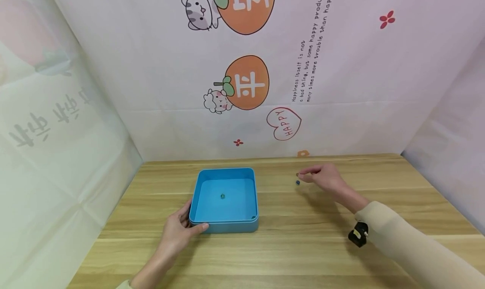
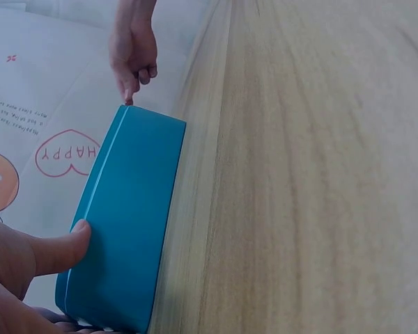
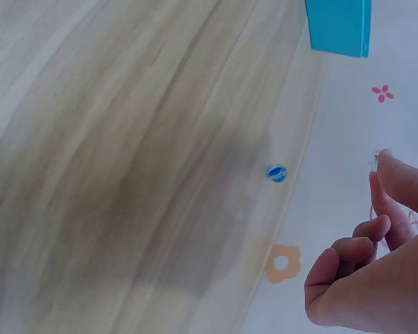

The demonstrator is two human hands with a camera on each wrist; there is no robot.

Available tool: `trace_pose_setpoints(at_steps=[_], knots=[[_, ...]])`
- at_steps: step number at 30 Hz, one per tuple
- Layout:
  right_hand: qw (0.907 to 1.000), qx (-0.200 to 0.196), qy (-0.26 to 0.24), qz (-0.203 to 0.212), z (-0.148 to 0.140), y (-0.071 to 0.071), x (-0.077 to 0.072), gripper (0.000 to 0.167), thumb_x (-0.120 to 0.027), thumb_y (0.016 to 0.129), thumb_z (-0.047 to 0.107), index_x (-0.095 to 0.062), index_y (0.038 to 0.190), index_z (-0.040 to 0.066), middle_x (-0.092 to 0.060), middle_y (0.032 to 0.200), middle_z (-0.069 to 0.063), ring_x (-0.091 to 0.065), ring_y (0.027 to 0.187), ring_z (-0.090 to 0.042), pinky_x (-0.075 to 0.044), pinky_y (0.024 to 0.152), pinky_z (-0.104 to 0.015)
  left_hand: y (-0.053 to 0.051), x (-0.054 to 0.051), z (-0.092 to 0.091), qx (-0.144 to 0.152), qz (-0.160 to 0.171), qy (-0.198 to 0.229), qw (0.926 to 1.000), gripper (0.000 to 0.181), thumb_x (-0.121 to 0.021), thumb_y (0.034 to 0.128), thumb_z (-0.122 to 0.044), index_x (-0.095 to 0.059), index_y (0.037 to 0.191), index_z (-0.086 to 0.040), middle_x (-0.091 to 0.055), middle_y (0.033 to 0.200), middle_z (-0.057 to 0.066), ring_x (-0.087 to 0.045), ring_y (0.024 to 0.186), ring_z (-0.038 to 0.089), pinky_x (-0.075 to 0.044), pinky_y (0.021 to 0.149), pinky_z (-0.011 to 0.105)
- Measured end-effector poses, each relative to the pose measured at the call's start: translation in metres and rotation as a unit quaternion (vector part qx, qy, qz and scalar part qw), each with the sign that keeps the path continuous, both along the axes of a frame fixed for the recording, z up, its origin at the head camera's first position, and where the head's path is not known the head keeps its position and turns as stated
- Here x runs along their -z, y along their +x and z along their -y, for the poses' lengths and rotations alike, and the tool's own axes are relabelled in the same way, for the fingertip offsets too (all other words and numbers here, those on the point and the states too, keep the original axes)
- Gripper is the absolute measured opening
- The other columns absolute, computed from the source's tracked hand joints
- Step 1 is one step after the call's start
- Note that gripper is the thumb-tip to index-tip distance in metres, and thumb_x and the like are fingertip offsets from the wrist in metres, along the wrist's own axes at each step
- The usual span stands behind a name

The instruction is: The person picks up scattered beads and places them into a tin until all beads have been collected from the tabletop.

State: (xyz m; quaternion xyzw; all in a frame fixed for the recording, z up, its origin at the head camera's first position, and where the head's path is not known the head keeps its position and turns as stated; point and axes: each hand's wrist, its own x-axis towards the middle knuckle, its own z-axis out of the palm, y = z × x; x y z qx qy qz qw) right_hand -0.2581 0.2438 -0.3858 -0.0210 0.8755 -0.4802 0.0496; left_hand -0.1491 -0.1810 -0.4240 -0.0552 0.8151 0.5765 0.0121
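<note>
A square blue box (image 1: 227, 227) sits open-topped on the table. My left hand (image 1: 177, 231) grips its near left corner, with the thumb on the front wall and the fingers along the left side. Inside the box, one small marble (image 1: 222, 196) lies near the middle and another marble (image 1: 253, 218) in the near right corner. To the right of the box, my right hand (image 1: 326, 178) pinches a clear marble (image 3: 374, 161) between thumb and index finger, above the table. A blue-and-white marble (image 3: 277, 173) lies on the wood just below those fingertips.
The wooden table (image 1: 288, 255) runs back to a white printed cloth (image 1: 341, 129), which also hangs along the left and right sides. A black device (image 1: 358, 234) is strapped at the right wrist, beside the beige sleeve (image 1: 413, 238).
</note>
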Motion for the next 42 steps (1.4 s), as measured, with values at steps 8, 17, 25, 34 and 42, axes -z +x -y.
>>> trace_pose_setpoints(at_steps=[8,17,25,34,42], knots=[[0.9996,-0.016,0.004,-0.023,0.016,0.005,-0.009,0.028,-0.078,0.099,0.025,-0.081,0.118,0.005,-0.059,0.147,-0.022,-0.052,0.128,-0.035,-0.049,0.102,-0.049,0.000,-0.002,0.000,0.000,-0.001,0.000,1.0000,0.099,-0.090,0.0848,-0.007,-0.030,0.162,0.006,-0.032,0.163,0.030,-0.036,0.148,0.044,-0.039,0.116,0.052],[0.9992,-0.020,0.008,-0.035,0.035,0.005,-0.010,0.021,-0.081,0.096,0.024,-0.084,0.111,0.009,-0.073,0.111,-0.010,-0.047,0.085,-0.021,-0.040,0.068,-0.031,0.000,-0.001,0.000,-0.001,0.001,-0.001,1.0000,0.099,-0.090,0.0849,-0.007,-0.030,0.162,0.006,-0.033,0.163,0.030,-0.036,0.148,0.045,-0.039,0.117,0.052],[0.9992,-0.028,0.000,-0.029,0.049,0.005,-0.012,0.019,-0.081,0.096,0.023,-0.084,0.109,0.010,-0.073,0.124,-0.011,-0.051,0.096,-0.024,-0.042,0.077,-0.035,0.000,-0.001,0.000,0.002,-0.005,-0.002,1.0000,0.098,-0.090,0.0855,-0.007,-0.030,0.162,0.006,-0.034,0.162,0.030,-0.036,0.148,0.044,-0.040,0.116,0.051],[0.9990,-0.036,-0.004,-0.024,0.065,0.005,-0.013,0.019,-0.081,0.096,0.025,-0.085,0.107,0.010,-0.072,0.125,-0.012,-0.053,0.105,-0.027,-0.044,0.084,-0.039,0.001,-0.001,-0.001,0.001,-0.004,-0.005,1.0000,0.097,-0.090,0.0855,-0.008,-0.031,0.162,0.007,-0.034,0.162,0.030,-0.036,0.148,0.043,-0.040,0.116,0.051],[0.9984,-0.050,-0.019,-0.021,0.082,0.004,-0.014,0.018,-0.081,0.096,0.025,-0.085,0.106,0.010,-0.073,0.125,-0.011,-0.054,0.107,-0.028,-0.044,0.087,-0.040,0.001,-0.001,-0.001,0.002,-0.004,-0.002,1.0000,0.098,-0.089,0.0855,-0.007,-0.030,0.162,0.007,-0.034,0.163,0.030,-0.036,0.148,0.044,-0.040,0.117,0.052]])
